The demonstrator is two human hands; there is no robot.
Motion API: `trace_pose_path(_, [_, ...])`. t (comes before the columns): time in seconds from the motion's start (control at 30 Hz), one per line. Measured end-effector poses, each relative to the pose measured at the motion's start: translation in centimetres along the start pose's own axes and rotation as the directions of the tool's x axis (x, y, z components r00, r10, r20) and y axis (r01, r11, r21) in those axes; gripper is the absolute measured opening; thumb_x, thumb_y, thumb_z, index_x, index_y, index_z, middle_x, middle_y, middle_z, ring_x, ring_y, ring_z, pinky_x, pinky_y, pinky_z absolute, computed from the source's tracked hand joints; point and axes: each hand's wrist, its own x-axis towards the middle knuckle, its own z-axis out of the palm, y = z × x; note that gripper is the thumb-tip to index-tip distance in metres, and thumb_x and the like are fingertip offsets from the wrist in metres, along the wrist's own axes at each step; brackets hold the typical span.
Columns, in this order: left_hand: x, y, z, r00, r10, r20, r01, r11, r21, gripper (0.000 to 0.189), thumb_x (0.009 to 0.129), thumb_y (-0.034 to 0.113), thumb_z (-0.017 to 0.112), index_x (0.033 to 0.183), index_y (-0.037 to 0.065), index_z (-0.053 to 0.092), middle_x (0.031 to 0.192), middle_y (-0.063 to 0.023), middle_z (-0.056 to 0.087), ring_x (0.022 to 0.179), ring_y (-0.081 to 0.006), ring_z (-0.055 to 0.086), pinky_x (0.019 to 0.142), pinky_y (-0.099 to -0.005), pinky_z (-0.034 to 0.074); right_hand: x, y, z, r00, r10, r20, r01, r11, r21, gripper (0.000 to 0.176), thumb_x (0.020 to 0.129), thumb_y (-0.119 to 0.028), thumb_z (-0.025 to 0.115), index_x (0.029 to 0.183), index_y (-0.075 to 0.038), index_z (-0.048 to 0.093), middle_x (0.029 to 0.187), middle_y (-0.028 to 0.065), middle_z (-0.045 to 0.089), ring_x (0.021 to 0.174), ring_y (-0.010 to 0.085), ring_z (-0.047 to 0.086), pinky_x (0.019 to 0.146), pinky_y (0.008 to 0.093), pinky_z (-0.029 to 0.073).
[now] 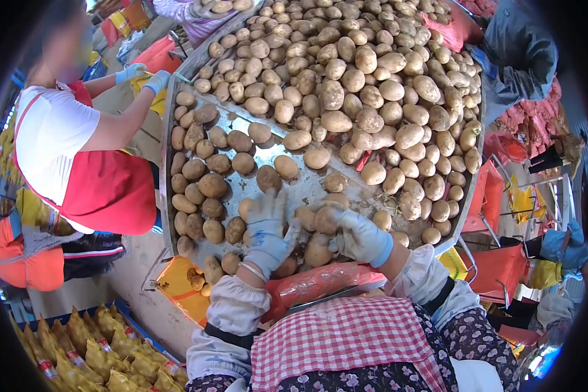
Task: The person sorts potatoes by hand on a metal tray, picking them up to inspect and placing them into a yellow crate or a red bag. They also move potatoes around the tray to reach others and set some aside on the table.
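My left hand (268, 234), in a pale blue glove, reaches over the near part of the metal sorting table (242, 186). Its fingers are stretched out and blurred at the tips, just below a brown potato (268, 178). My right hand (364, 236), gloved the same way, curls its fingers and thumb around a potato (326, 220); motion smears the fingertips. Another potato (318, 250) lies below that one, close to my right thumb. Several more potatoes lie between and around both hands.
A big potato heap (372, 78) covers the table's far and right parts. Red plastic (326, 284) lies along the near edge. At left stands a co-worker in a red apron (108, 193), holding a yellow bag. Filled yellow bags (98, 353) stand lower left; red bags (496, 274) hang at right.
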Motion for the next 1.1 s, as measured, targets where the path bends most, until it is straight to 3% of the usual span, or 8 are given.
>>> trace_pose_path(0.13, [-3.7, 0.7, -4.7, 0.987, -0.070, 0.145, -0.071, 0.619, 0.782, 0.052, 0.091, 0.040, 0.052, 0.134, 0.011, 0.051, 0.140, -0.0199, 0.045, 0.132, -0.0381, 0.039, 0.110, -0.0443, 0.030, 1.1, 0.3, -3.0, 0.984, 0.099, -0.148, -0.027, 0.904, 0.427, 0.051, 0.097, -0.045, 0.049, 0.130, -0.006, 0.052, 0.113, 0.0109, 0.064, 0.090, 0.0244, 0.064, 0.069, 0.0326, 0.056])
trace_pose_path(0.33, [1.1, 2.2, -7.2, 0.863, -0.497, 0.093, 0.372, 0.748, 0.549, 0.034, 0.091, 0.035, 0.052, 0.108, 0.010, 0.066, 0.122, -0.0218, 0.060, 0.108, -0.0397, 0.058, 0.094, -0.0457, 0.046, 0.8, -0.6, -2.7, 0.999, 0.000, -0.039, 0.019, 0.876, 0.482, 0.050, 0.100, -0.044, 0.038, 0.137, -0.012, 0.044, 0.121, 0.0142, 0.058, 0.100, 0.0280, 0.061, 0.073, 0.0376, 0.051])
trace_pose_path(0.43, [6.9, -0.2, -3.4, 0.994, 0.094, -0.063, -0.045, 0.841, 0.539, 0.044, 0.090, 0.033, 0.053, 0.129, 0.013, 0.057, 0.135, -0.0223, 0.050, 0.123, -0.0421, 0.047, 0.106, -0.0488, 0.036, 0.9, -0.4, -2.9, 0.998, -0.060, 0.005, 0.050, 0.871, 0.489, 0.046, 0.100, -0.038, 0.042, 0.138, -0.012, 0.043, 0.122, 0.0124, 0.057, 0.104, 0.0278, 0.060, 0.075, 0.0388, 0.052])
trace_pose_path(0.6, [14.0, -4.5, 0.8, 0.997, 0.010, -0.072, 0.048, 0.646, 0.762, 0.058, 0.089, 0.039, 0.054, 0.141, 0.015, 0.045, 0.149, -0.0182, 0.034, 0.141, -0.0371, 0.024, 0.116, -0.0520, 0.013, 1.1, 0.3, -4.9, 0.970, 0.053, -0.237, 0.068, 0.879, 0.473, 0.045, 0.097, -0.036, 0.050, 0.132, -0.007, 0.050, 0.121, 0.0169, 0.060, 0.097, 0.0314, 0.063, 0.079, 0.0404, 0.053])
trace_pose_path(0.8, [10.2, 0.7, 0.9, 0.921, 0.111, 0.372, -0.285, 0.844, 0.453, 0.045, 0.085, 0.029, 0.059, 0.126, 0.010, 0.057, 0.139, -0.0203, 0.045, 0.124, -0.0438, 0.044, 0.103, -0.0500, 0.036, 0.4, 0.5, -10.1, 0.986, -0.074, -0.152, 0.151, 0.784, 0.602, 0.040, 0.097, -0.034, 0.051, 0.115, 0.001, 0.060, 0.108, 0.0117, 0.065, 0.090, 0.0265, 0.063, 0.073, 0.0371, 0.055])
trace_pose_path(0.9, [5.3, 0.1, -0.4, 0.857, 0.305, 0.416, -0.465, 0.805, 0.368, 0.035, 0.083, 0.025, 0.061, 0.111, 0.005, 0.064, 0.129, -0.0208, 0.053, 0.119, -0.0414, 0.049, 0.098, -0.0498, 0.041, -1.5, -4.6, -10.6, 0.681, -0.636, -0.364, 0.107, 0.577, -0.810, 0.035, 0.095, -0.032, 0.051, 0.109, -0.003, 0.064, 0.103, 0.0133, 0.066, 0.091, 0.0229, 0.064, 0.076, 0.0358, 0.053])
trace_pose_path(1.0, [4.6, -1.3, -2.3, 0.825, 0.247, 0.509, -0.323, 0.944, 0.066, 0.036, 0.084, 0.028, 0.060, 0.112, 0.005, 0.061, 0.129, -0.0186, 0.054, 0.121, -0.0397, 0.050, 0.102, -0.0497, 0.038, 0.2, -6.3, -11.2, 0.477, -0.857, -0.192, -0.315, 0.037, -0.948, 0.031, 0.088, -0.030, 0.057, 0.108, -0.008, 0.065, 0.106, 0.0151, 0.064, 0.098, 0.0299, 0.062, 0.085, 0.0417, 0.050])
trace_pose_path(1.1, [8.5, -1.6, -1.6, 0.977, 0.194, 0.087, -0.207, 0.964, 0.168, 0.041, 0.089, 0.030, 0.058, 0.124, 0.008, 0.058, 0.128, -0.0204, 0.055, 0.121, -0.0419, 0.049, 0.104, -0.0501, 0.037, 2.8, -6.0, -5.6, 0.715, -0.670, -0.201, -0.431, -0.194, -0.881, 0.019, 0.079, -0.025, 0.057, 0.087, -0.008, 0.063, 0.098, 0.0142, 0.063, 0.092, 0.0359, 0.061, 0.085, 0.0433, 0.050])
